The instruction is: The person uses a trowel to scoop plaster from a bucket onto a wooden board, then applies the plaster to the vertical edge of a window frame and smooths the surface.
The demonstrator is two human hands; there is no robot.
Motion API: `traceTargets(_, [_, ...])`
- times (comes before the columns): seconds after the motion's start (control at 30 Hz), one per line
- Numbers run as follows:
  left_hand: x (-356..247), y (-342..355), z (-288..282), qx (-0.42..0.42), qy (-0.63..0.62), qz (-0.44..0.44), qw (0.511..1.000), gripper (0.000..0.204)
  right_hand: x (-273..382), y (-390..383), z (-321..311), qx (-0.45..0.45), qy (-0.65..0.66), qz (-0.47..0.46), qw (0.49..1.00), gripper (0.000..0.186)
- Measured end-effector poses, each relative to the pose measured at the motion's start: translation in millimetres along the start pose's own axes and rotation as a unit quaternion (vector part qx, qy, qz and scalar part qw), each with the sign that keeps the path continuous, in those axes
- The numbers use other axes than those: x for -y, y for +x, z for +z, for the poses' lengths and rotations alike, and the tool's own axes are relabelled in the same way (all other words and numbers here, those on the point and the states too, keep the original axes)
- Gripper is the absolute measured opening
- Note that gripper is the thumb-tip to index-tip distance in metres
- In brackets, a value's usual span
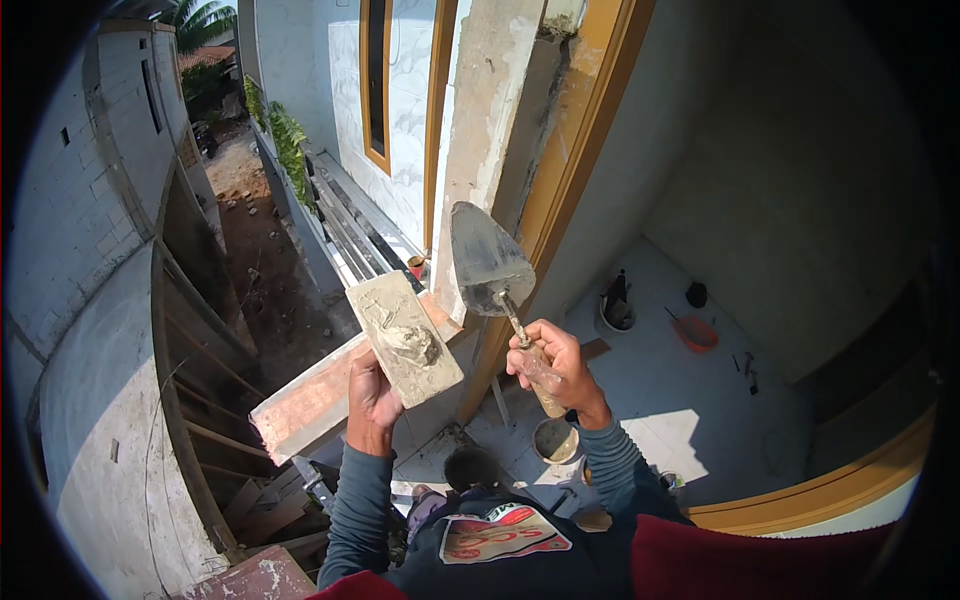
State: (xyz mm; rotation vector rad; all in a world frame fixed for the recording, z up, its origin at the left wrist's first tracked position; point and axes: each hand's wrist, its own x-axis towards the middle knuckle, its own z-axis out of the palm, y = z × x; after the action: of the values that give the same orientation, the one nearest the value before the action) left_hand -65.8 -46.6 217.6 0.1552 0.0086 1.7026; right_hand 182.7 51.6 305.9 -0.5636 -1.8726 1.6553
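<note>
A: State the position of the left hand.
B: The left hand (374, 397) supports the rectangular board (384, 308) at its near left edge. Most fingers are hidden beneath; their spread cannot be told. A lump of mortar (413, 346) sits on the upper face.
A: State the position of the right hand.
B: The right hand (556, 366) has its fingers wrapped around the handle of the trowel (490, 258). The blade appears right of the board, before the column (487, 130).
A: Adjacent items?
B: A plank (312, 396) extends lower left behind the board.
</note>
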Motion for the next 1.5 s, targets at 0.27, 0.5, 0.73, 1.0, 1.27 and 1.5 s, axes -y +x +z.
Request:
traceTargets(0.27, [21.5,21.5,11.4,-0.014,-0.009,0.035,0.999,0.046,4.0,-39.9,-23.5,-0.059,-0.109,-0.027,0.992,0.019])
traceTargets(0.5, [26.4,48.6,17.8,0.028,-0.065,-0.021,0.997,0.044,54.0,-58.4,-24.6,-0.039,-0.494,-0.146,0.856,0.027])
traceTargets(0.73, [19.1,55.8,31.4,0.043,-0.065,-0.093,0.993,0.041,68.3,-51.4,-24.1,0.011,-0.585,-0.214,0.782,0.027])
traceTargets(1.0, [26.4,33.8,74.2,0.145,0.105,-0.169,0.969,0.048,61.2,-24.3,-37.7,-0.086,-0.581,-0.322,0.742,0.031])
traceTargets(1.27, [7.8,10.4,89.8,0.127,0.242,-0.136,0.952,0.06,40.8,54.7,-21.0,-0.312,-0.275,-0.363,0.834,0.024])
traceTargets(1.5, [-13.1,-8.3,59.1,0.058,0.168,-0.059,0.982,0.064,44.4,118.2,9.3,-0.115,0.231,-0.238,0.936,0.034])
